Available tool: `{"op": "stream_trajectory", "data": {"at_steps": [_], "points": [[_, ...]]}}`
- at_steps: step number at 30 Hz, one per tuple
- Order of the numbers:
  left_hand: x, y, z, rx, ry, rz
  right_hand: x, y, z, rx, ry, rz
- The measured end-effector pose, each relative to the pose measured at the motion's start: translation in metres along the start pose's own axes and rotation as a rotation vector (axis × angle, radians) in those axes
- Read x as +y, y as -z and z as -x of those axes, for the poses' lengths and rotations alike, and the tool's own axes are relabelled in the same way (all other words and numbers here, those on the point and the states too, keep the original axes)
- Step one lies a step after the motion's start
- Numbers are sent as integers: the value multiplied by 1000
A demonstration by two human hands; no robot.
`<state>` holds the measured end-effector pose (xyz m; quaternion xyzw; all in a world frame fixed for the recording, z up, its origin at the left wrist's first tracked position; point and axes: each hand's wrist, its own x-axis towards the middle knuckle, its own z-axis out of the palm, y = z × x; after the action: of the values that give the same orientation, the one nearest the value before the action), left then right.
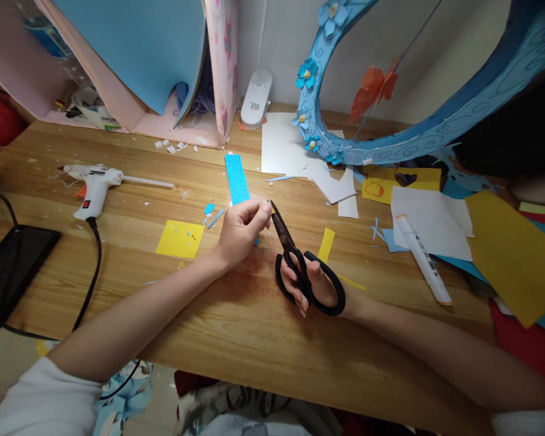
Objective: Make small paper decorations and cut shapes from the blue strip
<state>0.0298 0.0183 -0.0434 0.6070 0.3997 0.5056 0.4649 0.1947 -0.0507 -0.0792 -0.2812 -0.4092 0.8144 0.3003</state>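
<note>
My right hand (311, 281) grips a pair of black-handled scissors (287, 236), fingers through the loops, the dark blades pointing up and left. Their tips meet the fingertips of my left hand (243, 233), which is pinched closed. A tiny yellow scrap of paper (273, 210) shows between those fingertips and the blades; most of it is hidden. Behind and partly under my left hand lies a blue paper strip (237, 178) with rounded outlines drawn on it. A yellow paper piece (178, 240) rests to the left, and a narrow yellow strip (326, 244) lies beyond the scissors.
A white glue gun (95, 184) with a cord lies at left, near a black tablet-like slab (20, 272). A blue ring decorated with flowers (315, 115) stands at the back right. Coloured paper sheets (518, 254) and a white marker (422, 260) occupy the right side.
</note>
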Motion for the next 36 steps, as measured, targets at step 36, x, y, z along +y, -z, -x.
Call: {"op": "stream_trajectory", "data": {"at_steps": [36], "points": [[0,1,-1,-6,-44,-26,0,0,1,-15,25,39]]}}
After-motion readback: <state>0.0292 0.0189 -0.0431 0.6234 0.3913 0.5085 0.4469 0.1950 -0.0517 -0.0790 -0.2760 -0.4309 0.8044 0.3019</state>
